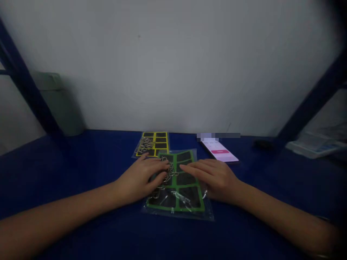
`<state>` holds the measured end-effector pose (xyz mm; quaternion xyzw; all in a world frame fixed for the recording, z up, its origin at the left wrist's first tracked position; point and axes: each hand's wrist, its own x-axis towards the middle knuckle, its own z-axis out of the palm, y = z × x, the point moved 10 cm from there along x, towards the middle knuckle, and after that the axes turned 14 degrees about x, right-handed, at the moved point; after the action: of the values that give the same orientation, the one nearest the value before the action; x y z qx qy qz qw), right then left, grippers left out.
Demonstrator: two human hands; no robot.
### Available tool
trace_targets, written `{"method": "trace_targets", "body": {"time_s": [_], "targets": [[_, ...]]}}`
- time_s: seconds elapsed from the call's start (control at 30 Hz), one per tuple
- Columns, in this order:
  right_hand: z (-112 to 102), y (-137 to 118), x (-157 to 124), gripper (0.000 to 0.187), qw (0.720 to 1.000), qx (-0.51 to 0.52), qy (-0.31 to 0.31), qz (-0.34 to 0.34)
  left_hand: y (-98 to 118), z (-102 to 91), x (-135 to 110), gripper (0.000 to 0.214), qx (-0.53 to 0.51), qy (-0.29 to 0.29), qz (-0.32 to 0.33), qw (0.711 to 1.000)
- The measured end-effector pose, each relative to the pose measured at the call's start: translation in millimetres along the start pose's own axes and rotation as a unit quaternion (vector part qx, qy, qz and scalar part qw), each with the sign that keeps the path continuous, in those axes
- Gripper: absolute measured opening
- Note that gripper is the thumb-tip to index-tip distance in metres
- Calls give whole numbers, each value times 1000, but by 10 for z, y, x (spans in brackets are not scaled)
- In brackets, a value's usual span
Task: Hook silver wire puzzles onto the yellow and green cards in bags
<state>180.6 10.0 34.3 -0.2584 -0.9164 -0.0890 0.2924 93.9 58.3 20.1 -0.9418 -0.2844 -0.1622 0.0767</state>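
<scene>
The left hand [138, 178] lies on a green packet [177, 207] near the middle of the desk [81, 180]. Its fingers [159, 167] are close together over metal rings [170, 172], but I cannot tell if they pinch. The right hand [215, 178] rests on the packet, with fingers [195, 168] a little spread. A yellow packet [159, 142] and a phone [219, 151] lie farther away.

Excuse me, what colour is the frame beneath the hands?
The frame is green, best in the head view.

On my feed, a bare left hand [142, 177] and left forearm [59, 204] from lower left, a bare right hand [217, 178] and right forearm [282, 216] from lower right, a thin dark band [322, 218] at the lower right edge, too dim to make out
</scene>
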Motion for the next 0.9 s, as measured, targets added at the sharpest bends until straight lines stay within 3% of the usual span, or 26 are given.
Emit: {"method": "trace_targets", "body": {"time_s": [0.2,0.3,0.4,0.47,0.53,0.6,0.67,0.77,0.9], "targets": [[16,151,-55,47,998,7,9,55,47,-76,-24,26,92,24,28,995],[-114,328,-90,43,986,49,83,133,67,-86,-39,25,98,30,31,994],[-258,659,-260,41,919,173,211,285,65,-82,-38,25,97,24,25,995],[-163,805,-350,42,860,281,230,358,61,-79,-33,24,100,22,21,995],[-63,829,-353,41,833,347,215,374,56,-74,-29,24,105,19,17,994],[-72,789,-321,43,846,343,208,351,61,-76,-27,24,110,20,17,994],[-84,711,-264,50,879,313,182,311,66,-77,-25,23,112,18,18,993],[24,586,-183,69,917,295,84,257,64,-78,-25,24,114,17,17,993],[131,531,-175,80,933,277,-6,230,52,-89,-32,23,111,29,15,993]]}}
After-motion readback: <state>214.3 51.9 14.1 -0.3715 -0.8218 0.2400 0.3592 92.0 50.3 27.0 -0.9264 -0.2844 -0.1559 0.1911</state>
